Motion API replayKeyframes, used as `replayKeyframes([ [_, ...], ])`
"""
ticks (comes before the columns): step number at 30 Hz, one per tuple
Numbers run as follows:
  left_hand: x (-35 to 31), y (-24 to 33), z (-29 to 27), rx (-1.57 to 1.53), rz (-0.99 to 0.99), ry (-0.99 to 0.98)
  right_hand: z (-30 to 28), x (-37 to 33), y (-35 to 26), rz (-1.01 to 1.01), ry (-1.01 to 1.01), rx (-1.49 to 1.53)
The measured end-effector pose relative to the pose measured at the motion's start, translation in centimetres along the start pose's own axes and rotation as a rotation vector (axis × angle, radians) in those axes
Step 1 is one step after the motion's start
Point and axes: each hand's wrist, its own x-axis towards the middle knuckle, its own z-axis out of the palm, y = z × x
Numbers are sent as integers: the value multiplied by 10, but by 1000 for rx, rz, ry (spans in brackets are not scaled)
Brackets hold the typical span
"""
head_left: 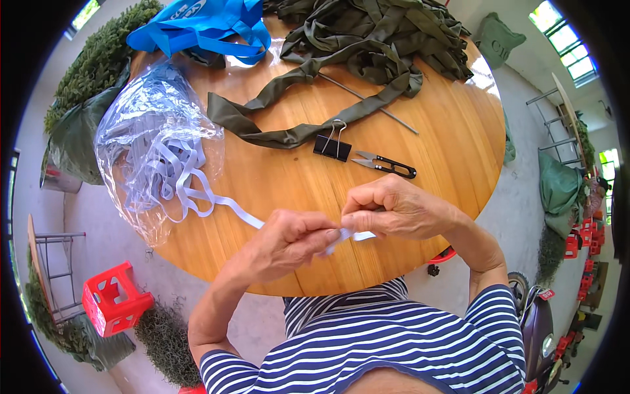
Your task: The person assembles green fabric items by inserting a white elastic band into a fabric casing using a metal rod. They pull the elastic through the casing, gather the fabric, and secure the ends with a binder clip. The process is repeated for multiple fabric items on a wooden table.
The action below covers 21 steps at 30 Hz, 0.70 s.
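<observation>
A narrow white strap (240,213), flat like elastic, runs out of a clear plastic bag (125,164) on the left to my hands. My left hand (289,244) is closed on it, thumb against fingers. Close beside it my right hand (397,209) pinches the strap near its short loose end; something small and dark shows among those fingers, too hidden to name. Just beyond my right hand lie black-handled thread snips (387,164). A black binder clip (333,147) rests to their left. Behind it stretches a dark green fabric strip (282,138).
A heap of dark green fabric strips (394,33) covers the far side of the round wooden table (453,144). A thin metal rod (394,118) lies across it. A blue bag (203,29) sits far left. On the floor at left stands a red stool (115,299).
</observation>
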Motion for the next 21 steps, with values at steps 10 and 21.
replayKeyframes([
  [10, -40, -21, -37, 274, -60, 511, -42, -19, 30, 198, 47, 122],
  [21, 7, 7, 31, -139, 256, 300, 2, 5, 9, 9, -18, 21],
])
